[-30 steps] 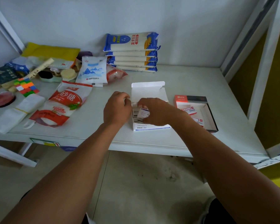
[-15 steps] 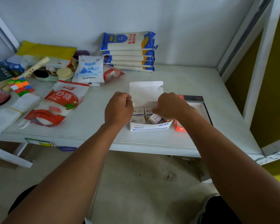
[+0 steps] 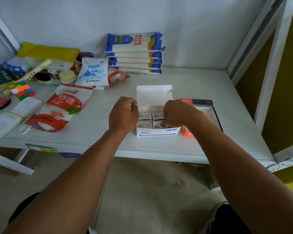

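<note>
A white carton (image 3: 157, 132) stands open near the table's front edge, its lid (image 3: 154, 95) folded up at the back. Several small white boxes (image 3: 145, 116) with blue print lie in rows inside it. My left hand (image 3: 123, 114) is curled against the carton's left wall and holds it. My right hand (image 3: 178, 114) reaches down into the carton's right side, fingertips pinching a small box (image 3: 157, 126) in the front row. The right part of the carton is hidden under this hand.
A red and black open box (image 3: 201, 103) lies just right of the carton. A red sugar bag (image 3: 64, 107), a white bag (image 3: 93, 73), stacked blue noodle packs (image 3: 135, 53), a colour cube (image 3: 21, 89) and white cloths (image 3: 12, 115) fill the left and back.
My right hand, which held a small box above the carton, has moved right and down into the carton with it. My left hand stays at the carton's left wall.
</note>
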Motion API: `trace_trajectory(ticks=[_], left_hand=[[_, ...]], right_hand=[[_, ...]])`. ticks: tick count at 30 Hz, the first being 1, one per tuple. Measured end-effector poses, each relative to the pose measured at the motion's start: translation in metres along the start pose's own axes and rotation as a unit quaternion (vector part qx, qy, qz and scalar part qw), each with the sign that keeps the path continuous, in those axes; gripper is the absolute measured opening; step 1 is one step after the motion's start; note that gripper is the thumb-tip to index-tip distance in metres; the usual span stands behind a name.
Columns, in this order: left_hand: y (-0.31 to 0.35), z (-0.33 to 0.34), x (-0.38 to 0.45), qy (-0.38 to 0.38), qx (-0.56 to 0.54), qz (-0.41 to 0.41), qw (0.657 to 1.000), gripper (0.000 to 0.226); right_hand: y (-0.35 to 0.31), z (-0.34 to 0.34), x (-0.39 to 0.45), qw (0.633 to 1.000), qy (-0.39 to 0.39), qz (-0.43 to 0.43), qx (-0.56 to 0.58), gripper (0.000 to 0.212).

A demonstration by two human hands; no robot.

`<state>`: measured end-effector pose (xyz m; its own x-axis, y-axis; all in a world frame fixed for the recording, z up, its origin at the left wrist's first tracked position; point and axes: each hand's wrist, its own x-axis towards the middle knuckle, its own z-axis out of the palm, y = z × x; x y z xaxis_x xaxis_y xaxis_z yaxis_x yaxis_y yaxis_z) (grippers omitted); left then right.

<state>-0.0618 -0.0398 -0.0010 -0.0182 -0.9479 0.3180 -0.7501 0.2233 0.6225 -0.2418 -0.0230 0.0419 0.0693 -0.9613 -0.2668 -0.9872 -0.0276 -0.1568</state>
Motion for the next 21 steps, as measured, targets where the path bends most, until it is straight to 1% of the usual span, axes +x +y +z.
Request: trace_trajectory(ticks=[3,6,11,13,16,21], left_hand=[[0.002,0.0,0.0,-0.005,-0.008,0.001,1.0,0.019],[0.003,-0.001,0.001,-0.004,-0.011,0.003,1.0,0.02],[0.002,0.0,-0.002,-0.011,-0.004,-0.009,1.0,0.017],[0.002,0.002,-0.003,-0.013,-0.001,-0.012,1.0,0.016],[0.004,0.002,-0.005,-0.013,-0.005,-0.013,1.0,0.016],[0.002,0.002,-0.002,-0.009,-0.003,0.005,1.0,0.016]], right_hand=[[0.0,0.0,-0.001,1.0,-0.015,-0.002,0.012,0.038],[-0.001,-0.005,-0.003,0.999,-0.03,-0.002,0.034,0.04],[-0.005,-0.005,-0.003,1.0,-0.013,0.007,0.021,0.041],[-0.007,-0.006,-0.003,1.0,-0.019,-0.003,0.025,0.038],[-0.007,-0.001,-0.003,0.998,-0.017,-0.035,0.057,0.019],[-0.006,0.013,-0.003,0.998,-0.028,-0.045,0.038,0.022]])
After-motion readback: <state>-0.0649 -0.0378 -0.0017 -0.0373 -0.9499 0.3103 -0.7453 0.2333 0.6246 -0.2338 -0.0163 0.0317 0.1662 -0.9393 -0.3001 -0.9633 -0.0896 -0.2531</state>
